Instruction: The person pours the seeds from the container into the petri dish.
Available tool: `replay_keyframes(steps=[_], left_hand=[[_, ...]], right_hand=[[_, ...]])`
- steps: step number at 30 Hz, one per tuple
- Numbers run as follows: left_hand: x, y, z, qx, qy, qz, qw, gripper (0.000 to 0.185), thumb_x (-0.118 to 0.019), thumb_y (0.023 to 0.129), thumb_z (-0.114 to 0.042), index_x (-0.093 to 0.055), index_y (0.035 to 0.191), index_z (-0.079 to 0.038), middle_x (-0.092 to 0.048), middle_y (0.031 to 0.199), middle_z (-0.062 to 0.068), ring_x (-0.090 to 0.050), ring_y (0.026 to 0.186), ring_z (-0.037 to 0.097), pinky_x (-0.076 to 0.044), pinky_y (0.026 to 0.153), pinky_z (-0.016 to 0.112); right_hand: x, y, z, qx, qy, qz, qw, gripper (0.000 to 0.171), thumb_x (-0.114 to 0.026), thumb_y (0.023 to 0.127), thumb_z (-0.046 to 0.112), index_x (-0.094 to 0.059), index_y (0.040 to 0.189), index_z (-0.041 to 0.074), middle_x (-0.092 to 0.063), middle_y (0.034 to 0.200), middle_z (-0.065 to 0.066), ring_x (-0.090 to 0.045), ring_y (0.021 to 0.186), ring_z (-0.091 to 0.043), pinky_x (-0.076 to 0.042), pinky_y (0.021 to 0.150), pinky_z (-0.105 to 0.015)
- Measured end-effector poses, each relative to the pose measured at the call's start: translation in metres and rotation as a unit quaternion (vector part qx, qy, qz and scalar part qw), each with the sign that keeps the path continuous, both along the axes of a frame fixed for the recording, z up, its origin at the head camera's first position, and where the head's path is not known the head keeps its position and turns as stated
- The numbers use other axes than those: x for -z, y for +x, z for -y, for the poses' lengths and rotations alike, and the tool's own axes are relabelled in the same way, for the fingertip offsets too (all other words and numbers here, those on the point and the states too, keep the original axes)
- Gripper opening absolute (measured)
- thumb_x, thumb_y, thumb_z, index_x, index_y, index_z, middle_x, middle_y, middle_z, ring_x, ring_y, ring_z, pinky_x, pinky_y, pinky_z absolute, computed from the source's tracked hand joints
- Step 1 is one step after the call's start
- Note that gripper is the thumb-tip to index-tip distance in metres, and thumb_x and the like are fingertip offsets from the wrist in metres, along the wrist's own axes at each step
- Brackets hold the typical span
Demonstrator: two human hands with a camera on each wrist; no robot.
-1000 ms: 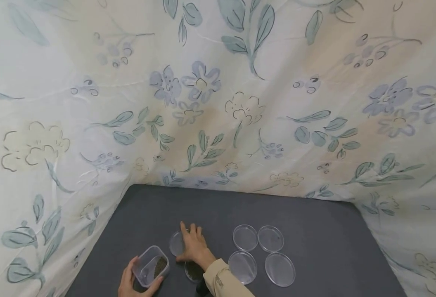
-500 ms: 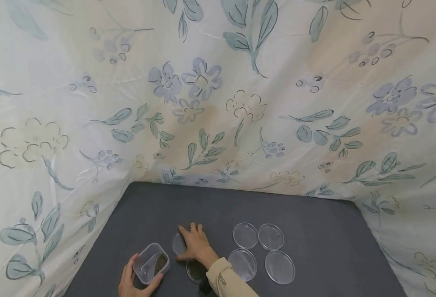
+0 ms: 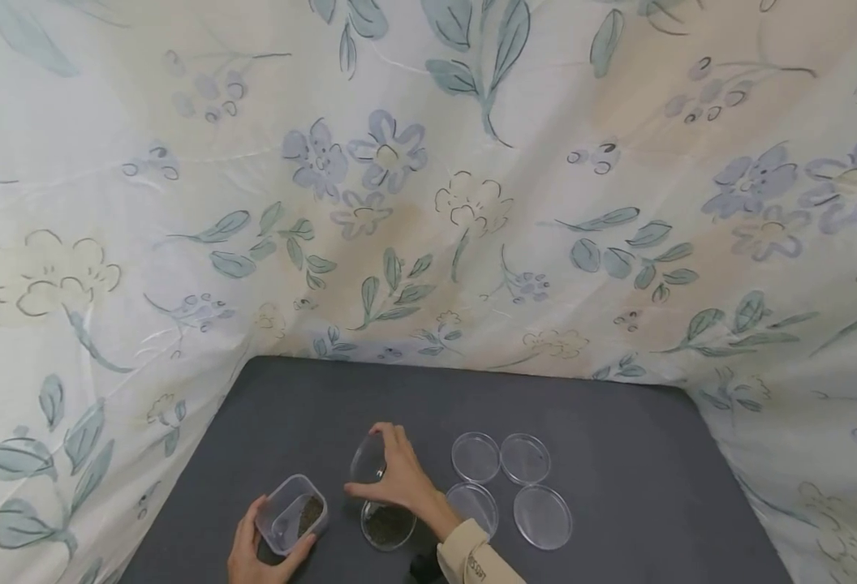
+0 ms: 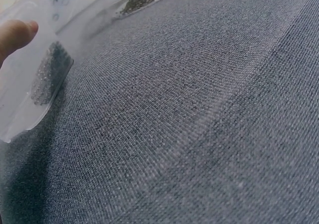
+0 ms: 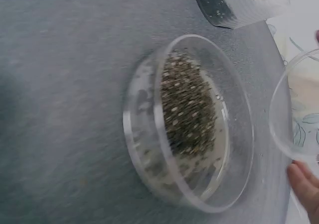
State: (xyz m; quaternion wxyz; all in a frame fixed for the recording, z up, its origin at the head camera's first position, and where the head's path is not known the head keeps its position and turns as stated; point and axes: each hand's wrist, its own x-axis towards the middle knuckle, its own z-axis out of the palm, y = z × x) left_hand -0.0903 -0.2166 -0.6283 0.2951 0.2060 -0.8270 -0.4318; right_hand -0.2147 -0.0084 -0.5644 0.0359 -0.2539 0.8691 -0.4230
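Note:
My left hand (image 3: pixel 262 547) grips a clear plastic container (image 3: pixel 280 507) between thumb and fingers at the table's front left. Dark crumbly dried herb (image 3: pixel 311 513) lies against one side of it. In the left wrist view, a fingertip (image 4: pixel 20 35) presses the container's wall. My right hand (image 3: pixel 402 483) pinches a clear petri dish lid (image 3: pixel 366 462), which is tilted on edge. Below that hand sits a petri dish (image 3: pixel 365 531) with flaky green-brown herb (image 5: pixel 187 104) inside. The right wrist view shows the lid (image 5: pixel 283 104) apart from the dish, with a fingertip near its rim.
Several clear petri dishes stand on the dark table (image 3: pixel 618 462) to the right, such as one at the front right (image 3: pixel 543 517) and one at the back (image 3: pixel 475 457). The right forearm partly covers another. A floral curtain (image 3: pixel 428 243) borders the table.
The right hand has raised the lid off the tabletop and tilted it, moving slightly right. The herb-filled dish is now more exposed. The left hand still holds the container in about the same place.

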Motion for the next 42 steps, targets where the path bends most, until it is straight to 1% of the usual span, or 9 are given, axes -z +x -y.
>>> replay_keyframes(steps=[5,7,9,13,18,22,28,37,42], left_hand=[[0.001,0.001,0.001,0.002,-0.005,-0.02,0.9998,0.097,-0.101,0.053,-0.005,-0.056,0.138,0.001,-0.062,0.125,0.022,-0.038,0.109,-0.024,-0.026,0.089,-0.011],[0.0,0.002,0.001,0.006,-0.002,-0.022,0.9997,0.097,-0.1,0.053,-0.005,-0.056,0.138,0.001,-0.062,0.126,0.023,-0.038,0.11,-0.023,-0.026,0.09,-0.011],[-0.001,0.003,0.001,0.008,0.0,-0.018,0.9998,0.097,-0.1,0.053,-0.005,-0.055,0.139,0.001,-0.061,0.126,0.022,-0.037,0.11,-0.024,-0.025,0.09,-0.011],[-0.002,0.004,0.0,0.009,-0.003,-0.015,0.9998,0.097,-0.101,0.053,-0.007,-0.056,0.139,0.0,-0.062,0.126,0.023,-0.037,0.11,-0.025,-0.025,0.09,-0.011],[-0.002,0.005,-0.001,0.01,-0.008,-0.014,0.9998,0.098,-0.101,0.052,-0.008,-0.056,0.139,0.0,-0.062,0.125,0.023,-0.037,0.11,-0.025,-0.025,0.09,-0.011],[-0.001,0.004,-0.001,0.011,-0.009,-0.015,0.9998,0.099,-0.101,0.052,-0.007,-0.055,0.139,0.0,-0.062,0.124,0.023,-0.035,0.11,-0.026,-0.025,0.09,-0.011],[-0.002,0.003,-0.001,0.007,-0.007,-0.01,0.9999,0.099,-0.101,0.052,-0.007,-0.056,0.139,-0.001,-0.062,0.124,0.019,-0.035,0.11,-0.026,-0.025,0.089,-0.012],[-0.003,0.003,-0.001,0.009,-0.007,-0.016,0.9998,0.099,-0.101,0.051,-0.005,-0.056,0.139,-0.001,-0.061,0.125,0.018,-0.035,0.111,-0.025,-0.025,0.089,-0.012],[-0.001,0.003,0.0,0.01,-0.01,-0.016,0.9998,0.099,-0.101,0.051,-0.004,-0.056,0.139,0.0,-0.062,0.126,0.019,-0.035,0.111,-0.025,-0.025,0.089,-0.012]], right_hand=[[0.003,0.011,-0.011,0.008,-0.061,-0.04,0.997,0.074,-0.088,0.078,0.045,-0.047,0.134,0.02,-0.05,0.125,-0.007,-0.057,0.108,-0.025,-0.055,0.094,-0.037],[0.006,0.014,-0.013,0.018,-0.075,-0.053,0.996,0.072,-0.089,0.076,0.043,-0.049,0.129,0.016,-0.052,0.121,-0.005,-0.056,0.105,-0.021,-0.055,0.093,-0.034],[0.009,0.017,-0.015,0.028,-0.084,-0.063,0.994,0.07,-0.091,0.074,0.041,-0.049,0.121,0.012,-0.056,0.12,-0.009,-0.058,0.107,-0.021,-0.055,0.095,-0.036],[0.018,0.025,-0.018,0.045,-0.068,-0.091,0.992,0.068,-0.092,0.072,0.045,-0.047,0.109,0.01,-0.064,0.127,-0.016,-0.063,0.115,-0.025,-0.056,0.098,-0.04],[0.029,0.036,-0.023,0.049,-0.037,-0.149,0.987,0.064,-0.092,0.072,0.048,-0.048,0.1,0.012,-0.066,0.127,-0.014,-0.065,0.118,-0.027,-0.058,0.094,-0.039],[0.038,0.045,-0.027,0.054,-0.012,-0.174,0.983,0.06,-0.093,0.07,0.046,-0.049,0.094,0.013,-0.067,0.127,-0.013,-0.065,0.118,-0.027,-0.058,0.097,-0.041],[0.049,0.054,-0.034,0.063,0.03,-0.168,0.983,0.054,-0.093,0.069,0.047,-0.052,0.088,0.017,-0.067,0.128,-0.014,-0.064,0.117,-0.026,-0.059,0.098,-0.042],[0.054,0.06,-0.04,0.049,0.044,-0.158,0.985,0.052,-0.091,0.07,0.051,-0.052,0.083,0.02,-0.068,0.126,-0.012,-0.067,0.115,-0.028,-0.061,0.091,-0.044],[0.054,0.062,-0.044,0.038,0.045,-0.171,0.984,0.052,-0.091,0.07,0.053,-0.053,0.084,0.02,-0.069,0.125,-0.013,-0.067,0.114,-0.03,-0.061,0.09,-0.046]])
